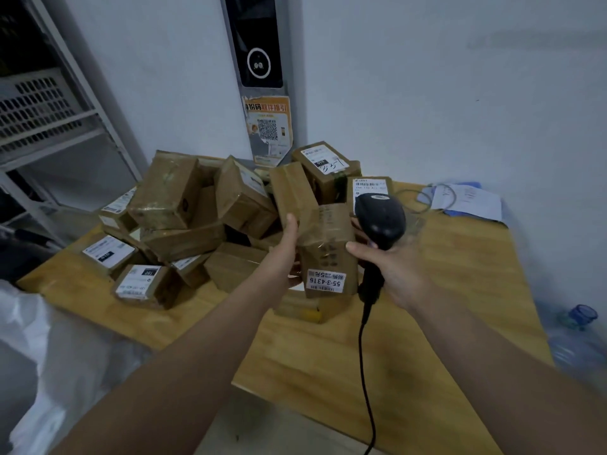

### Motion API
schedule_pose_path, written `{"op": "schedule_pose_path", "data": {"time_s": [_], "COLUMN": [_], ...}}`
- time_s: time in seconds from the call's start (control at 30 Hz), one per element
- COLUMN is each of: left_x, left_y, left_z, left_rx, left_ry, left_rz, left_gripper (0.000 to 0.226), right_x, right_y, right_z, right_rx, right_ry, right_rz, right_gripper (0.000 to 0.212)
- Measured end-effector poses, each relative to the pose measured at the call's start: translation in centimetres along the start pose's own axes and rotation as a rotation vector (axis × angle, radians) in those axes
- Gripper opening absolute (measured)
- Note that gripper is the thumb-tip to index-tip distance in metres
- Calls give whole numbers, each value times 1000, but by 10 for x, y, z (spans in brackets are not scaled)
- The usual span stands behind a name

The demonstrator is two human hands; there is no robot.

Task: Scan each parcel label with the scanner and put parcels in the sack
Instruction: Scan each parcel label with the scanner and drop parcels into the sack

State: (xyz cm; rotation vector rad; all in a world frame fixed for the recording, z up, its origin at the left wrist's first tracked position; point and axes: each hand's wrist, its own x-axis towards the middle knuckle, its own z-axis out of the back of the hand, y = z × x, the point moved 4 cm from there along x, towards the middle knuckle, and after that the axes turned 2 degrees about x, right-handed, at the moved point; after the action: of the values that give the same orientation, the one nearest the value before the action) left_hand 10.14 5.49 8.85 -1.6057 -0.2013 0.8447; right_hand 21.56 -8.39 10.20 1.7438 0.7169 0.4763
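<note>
Above the middle of the tabletop (453,300), the left hand (283,254) gripped a parcel (328,244) while the right hand (395,269) clasped the scanner (381,220). Scanning seemed underway; next the scanner needed aiming at the label (326,280).

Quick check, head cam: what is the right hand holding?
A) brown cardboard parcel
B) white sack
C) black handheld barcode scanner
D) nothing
C: the right hand grips the handle of the black handheld barcode scanner, while the left hand holds the brown cardboard parcel.
</note>
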Motion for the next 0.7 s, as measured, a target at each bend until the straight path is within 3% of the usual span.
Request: {"op": "schedule_pose_path", "data": {"time_s": [0.03, 0.13, 0.27, 0.4, 0.5, 0.7], "left_x": [-1, -5, -8, -10, -8, 2], "left_y": [-4, -9, -11, -12, -14, -18], "left_z": [-1, 5, 11, 8, 7, 10], "left_rx": [-30, -14, -56, -49, -45, 163], "left_ry": [32, 48, 21, 14, 42, 108], "left_rz": [13, -34, -140, -291, -364, -417], "left_gripper": [78, 56, 42, 54, 43, 72], "right_x": [-1, 0, 8, 14, 15, 20], "right_y": [-1, -3, -11, -20, -24, -29], "right_z": [-2, -8, -9, -8, -9, 3], "right_rx": [-8, 48, 124, 140, 152, 126], "right_ry": [26, 56, -57, -116, -104, -99], "right_rz": [-5, -49, -75, -89, -134, -137], "right_gripper": [48, 41, 42, 56, 68, 56]}}
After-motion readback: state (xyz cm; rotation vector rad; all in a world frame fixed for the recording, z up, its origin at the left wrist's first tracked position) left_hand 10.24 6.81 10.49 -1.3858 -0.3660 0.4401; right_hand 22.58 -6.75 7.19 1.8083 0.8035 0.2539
